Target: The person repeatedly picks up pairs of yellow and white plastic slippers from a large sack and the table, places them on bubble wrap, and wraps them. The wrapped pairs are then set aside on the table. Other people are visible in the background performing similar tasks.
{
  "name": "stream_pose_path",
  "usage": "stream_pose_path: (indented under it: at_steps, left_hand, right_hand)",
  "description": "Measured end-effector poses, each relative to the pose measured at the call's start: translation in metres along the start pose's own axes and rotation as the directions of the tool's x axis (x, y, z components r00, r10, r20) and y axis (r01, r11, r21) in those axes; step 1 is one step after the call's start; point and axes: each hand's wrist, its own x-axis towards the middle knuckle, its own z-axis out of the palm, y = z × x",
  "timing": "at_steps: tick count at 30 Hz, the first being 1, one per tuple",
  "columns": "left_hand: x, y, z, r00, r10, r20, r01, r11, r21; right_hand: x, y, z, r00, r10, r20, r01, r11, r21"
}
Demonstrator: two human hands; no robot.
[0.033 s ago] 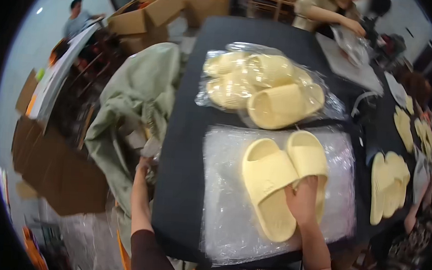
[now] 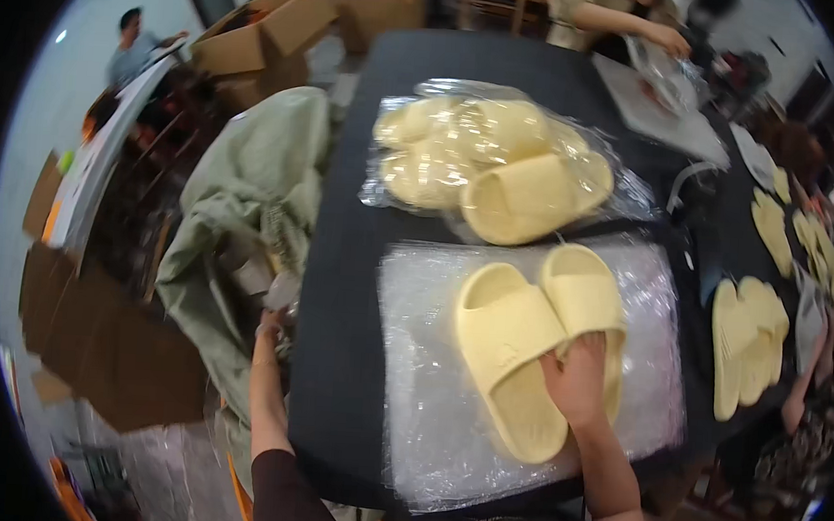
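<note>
A pair of pale yellow slide slippers (image 2: 525,372) lies on a stack of clear plastic bags (image 2: 421,356) at the front of the black-covered table. My right hand (image 2: 582,380) is closed on the pair where the two meet, its fingertips hidden under the right slipper's strap. Off the table's left edge, my left hand (image 2: 272,322) reaches into the opening of a grey-green fabric sack (image 2: 252,145). Something pale shows just above that hand; its fingers are too hidden to read. Beyond the bags, several yellow slippers (image 2: 521,200) lie in clear plastic wrapping.
More yellow slippers (image 2: 748,348) lie along the table's right side. Across the table, a co-worker's hand (image 2: 669,39) handles clear plastic over a pale stack (image 2: 660,113). Open cardboard boxes (image 2: 259,41) stand at the far left, and a flattened cardboard piece (image 2: 106,347) lies left of the sack.
</note>
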Motion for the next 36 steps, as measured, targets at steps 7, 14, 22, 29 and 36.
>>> stream_pose_path:
  at_steps: [7, 14, 22, 29, 36]
  left_hand:
    - [0.005, -0.036, 0.008, 0.973, 0.163, -0.166, -0.207, 0.931, -0.299]
    - [-0.029, -0.005, -0.036, 0.869, 0.405, -0.285, -0.479, 0.541, -0.691]
    - [-0.153, 0.001, -0.204, 0.626, 0.652, -0.428, -0.748, 0.657, -0.094]
    - [-0.361, 0.036, -0.308, 0.54, 0.44, -0.718, -0.812, 0.496, -0.307]
    - [-0.427, 0.056, -0.298, 0.415, 0.348, -0.84, -0.91, 0.17, -0.379]
  right_hand:
    - [0.003, -0.006, -0.004, 0.995, -0.041, -0.091, 0.045, 0.998, 0.039]
    - [-0.001, 0.006, 0.0, 0.995, 0.025, -0.096, -0.029, 0.999, -0.041]
    - [-0.003, 0.006, 0.008, 0.968, -0.081, -0.237, 0.049, 0.989, -0.137]
    - [-0.001, 0.006, 0.008, 0.973, -0.064, -0.222, 0.044, 0.995, -0.093]
    - [0.005, -0.012, -0.042, 0.983, -0.015, -0.185, 0.006, 0.999, -0.049]
